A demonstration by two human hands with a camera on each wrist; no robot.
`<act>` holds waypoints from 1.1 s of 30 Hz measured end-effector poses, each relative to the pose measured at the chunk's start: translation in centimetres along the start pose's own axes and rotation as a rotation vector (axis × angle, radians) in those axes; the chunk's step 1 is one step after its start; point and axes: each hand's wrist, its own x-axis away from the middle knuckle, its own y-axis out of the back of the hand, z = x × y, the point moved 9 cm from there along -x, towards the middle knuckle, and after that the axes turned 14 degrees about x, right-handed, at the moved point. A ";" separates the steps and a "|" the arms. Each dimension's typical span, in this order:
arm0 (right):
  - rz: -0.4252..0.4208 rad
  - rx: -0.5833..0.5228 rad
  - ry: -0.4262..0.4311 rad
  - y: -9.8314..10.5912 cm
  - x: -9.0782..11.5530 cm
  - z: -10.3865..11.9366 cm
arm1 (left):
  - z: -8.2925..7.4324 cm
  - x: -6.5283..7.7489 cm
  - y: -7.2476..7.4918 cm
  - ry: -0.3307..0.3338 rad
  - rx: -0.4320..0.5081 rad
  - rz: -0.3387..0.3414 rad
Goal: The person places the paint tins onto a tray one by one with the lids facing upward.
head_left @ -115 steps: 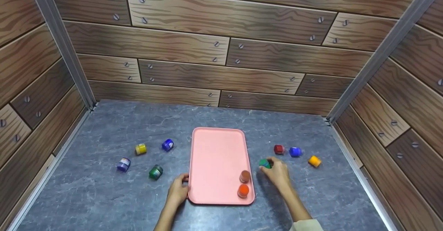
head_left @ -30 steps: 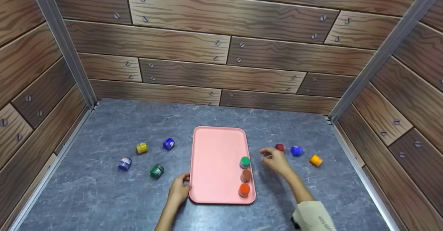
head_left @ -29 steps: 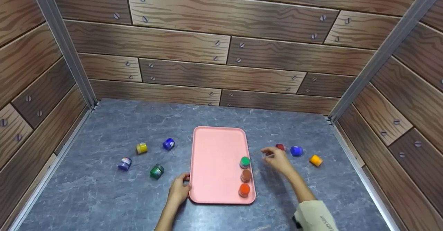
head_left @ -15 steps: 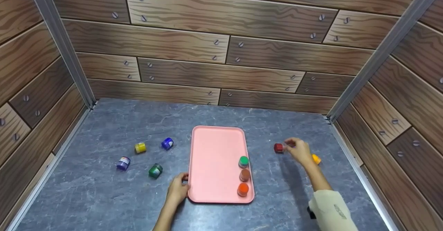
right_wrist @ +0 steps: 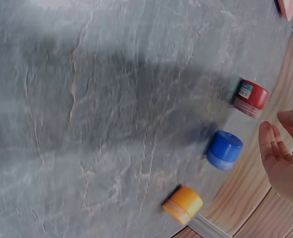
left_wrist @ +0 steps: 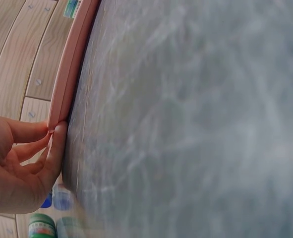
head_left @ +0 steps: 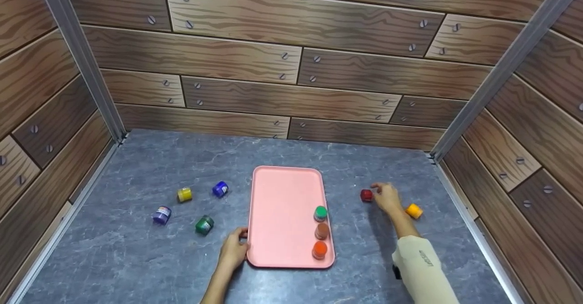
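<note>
Found pink rectangular tray (head_left: 284, 217) running lengthwise front to back. Pinching its left edge with left hand (head_left: 233, 251). Holding right hand (head_left: 388, 198) unclenched, right of tray, near red cylindrical jar (head_left: 366, 195).

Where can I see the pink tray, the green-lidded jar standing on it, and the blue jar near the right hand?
Pink tray (head_left: 283, 213): head view, on its bare middle.
Green-lidded jar (head_left: 320, 212): head view, on its lid.
Blue jar (right_wrist: 225, 148): right wrist view, mid-surface.

Cannot make out any word or number: only blurred dark lettering (head_left: 426, 258) on the right sleeve (head_left: 426, 274), a white-and-teal label (right_wrist: 245, 89) on the red jar (right_wrist: 255, 96), and smeared print (left_wrist: 41, 229) on the green jar (left_wrist: 40, 219).
</note>
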 end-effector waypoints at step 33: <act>-0.078 0.030 -0.008 -2.8 0.5 1.1 | 0.0 0.1 -0.1 0.004 0.000 0.009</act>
